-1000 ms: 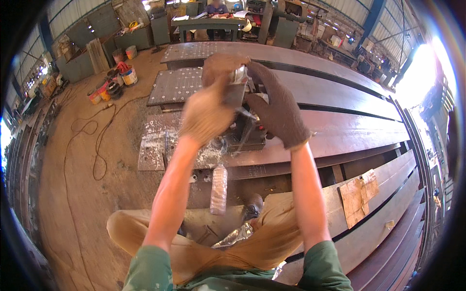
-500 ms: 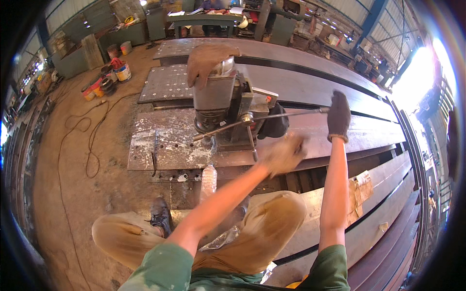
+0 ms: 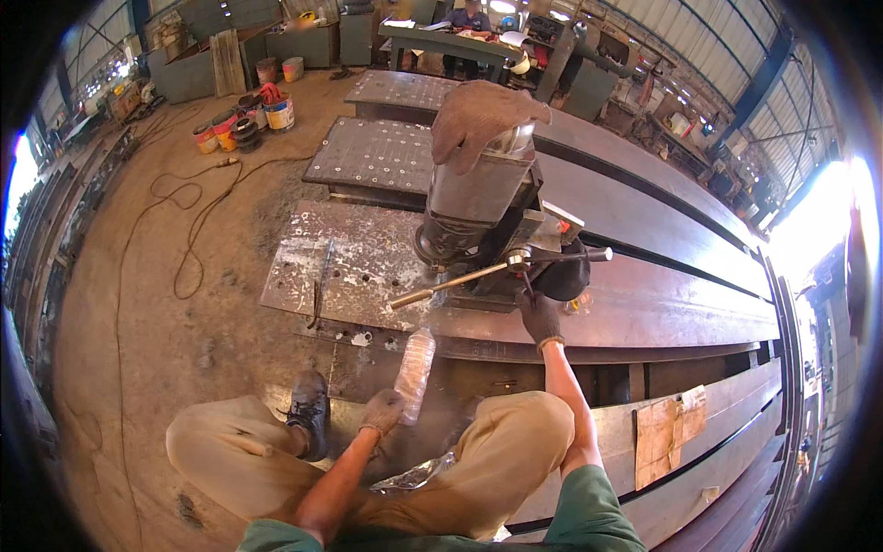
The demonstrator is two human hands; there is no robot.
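My dark-gloved right hand (image 3: 541, 317) has its fingers clamped on the lower spoke of a three-armed metal crank handle (image 3: 518, 258) on the side of a bulky dark-grey drilling machine (image 3: 478, 193). That machine stands on a long, reddish-brown steel beam (image 3: 644, 299), right of its white-smeared end, with a brown fabric glove (image 3: 483, 115) draped over its top. My brown-gloved left hand (image 3: 382, 411) is at the lower end of a clear, ribbed plastic bottle (image 3: 417, 368), by the beam's near edge; I cannot tell whether those fingers grip it.
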